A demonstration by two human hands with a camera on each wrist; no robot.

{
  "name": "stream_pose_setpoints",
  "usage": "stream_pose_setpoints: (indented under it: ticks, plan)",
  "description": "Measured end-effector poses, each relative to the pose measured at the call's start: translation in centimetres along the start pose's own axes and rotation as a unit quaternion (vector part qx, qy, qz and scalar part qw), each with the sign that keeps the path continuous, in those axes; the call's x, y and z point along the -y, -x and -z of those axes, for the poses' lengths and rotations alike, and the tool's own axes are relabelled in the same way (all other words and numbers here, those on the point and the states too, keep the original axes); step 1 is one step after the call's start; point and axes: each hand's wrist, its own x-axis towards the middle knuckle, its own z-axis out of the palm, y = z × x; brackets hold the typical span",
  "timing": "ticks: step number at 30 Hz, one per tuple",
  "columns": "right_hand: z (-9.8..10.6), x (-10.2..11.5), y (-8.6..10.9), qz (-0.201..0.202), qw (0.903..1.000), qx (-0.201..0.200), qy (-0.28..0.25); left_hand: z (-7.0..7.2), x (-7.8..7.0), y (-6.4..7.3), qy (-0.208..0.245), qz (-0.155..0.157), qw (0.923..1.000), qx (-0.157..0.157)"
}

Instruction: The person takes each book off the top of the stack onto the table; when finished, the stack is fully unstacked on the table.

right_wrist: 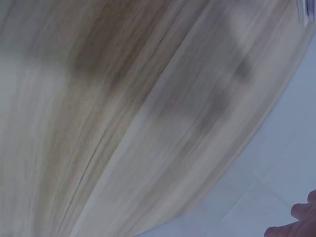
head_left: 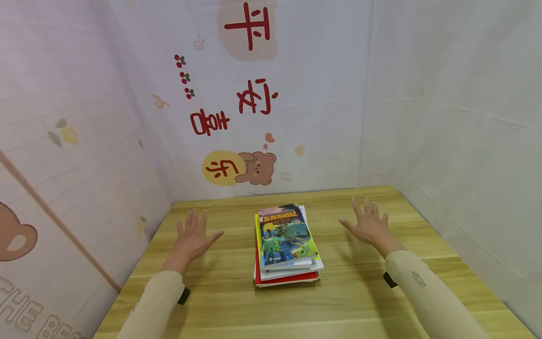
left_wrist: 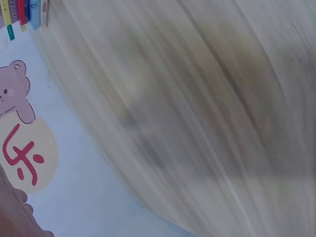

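Observation:
A stack of several books (head_left: 288, 240) lies on the wooden table, its top cover showing colourful cartoon dinosaurs and a yellow title. To the left of the stack, my left hand (head_left: 194, 238) is spread with straight fingers and holds nothing. My right hand (head_left: 369, 225) is spread in the same way on the other side, apart from the books. In the left wrist view, the book edges (left_wrist: 34, 14) show at the top left corner, and some fingers (left_wrist: 19, 207) at the lower left. The right wrist view catches a few fingertips (right_wrist: 298, 212) at the lower right.
The wooden table (head_left: 288, 310) runs back to a white cloth wall (head_left: 326, 94) printed with red characters and a bear. Similar cloth hangs along the left (head_left: 67, 188) and right (head_left: 478, 155) sides. Dark bands sit at both sleeve cuffs.

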Motion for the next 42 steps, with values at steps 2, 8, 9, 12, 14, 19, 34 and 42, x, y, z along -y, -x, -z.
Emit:
stream_pose_setpoints:
  ticks: [2,8,9,12,14,19,34,42]
  plan:
    - [0.1,0.3,0.1,0.001,1.0,-0.001,-0.006,0.1,-0.4,-0.1,0.004,-0.001,1.0,0.003]
    - [0.3,1.4,0.1,0.009,0.9994,-0.003,-0.032,0.6,-1.6,-0.3,0.023,-0.005,0.9997,0.004]
    - [0.4,1.6,0.2,0.01,0.9993,-0.003,-0.036,0.7,-1.8,-0.3,0.027,-0.006,0.9996,0.004]
    - [0.4,2.2,0.3,0.012,0.9985,0.0,-0.054,1.0,-2.5,-0.3,0.045,-0.005,0.999,0.005]
    - [0.3,2.6,0.3,0.013,0.998,0.0,-0.063,1.1,-3.0,-0.3,0.058,-0.001,0.9983,0.007]
    - [0.3,3.7,0.4,0.017,0.9967,-0.004,-0.08,0.8,-4.0,-0.5,0.095,0.006,0.9954,0.004]
    - [-0.4,5.6,0.8,0.027,0.9926,-0.001,-0.119,0.7,-8.0,-0.1,0.226,0.05,0.9718,0.044]
    - [-0.7,6.5,1.4,0.046,0.9899,-0.004,-0.134,0.3,-9.2,0.4,0.295,0.049,0.9532,0.045]
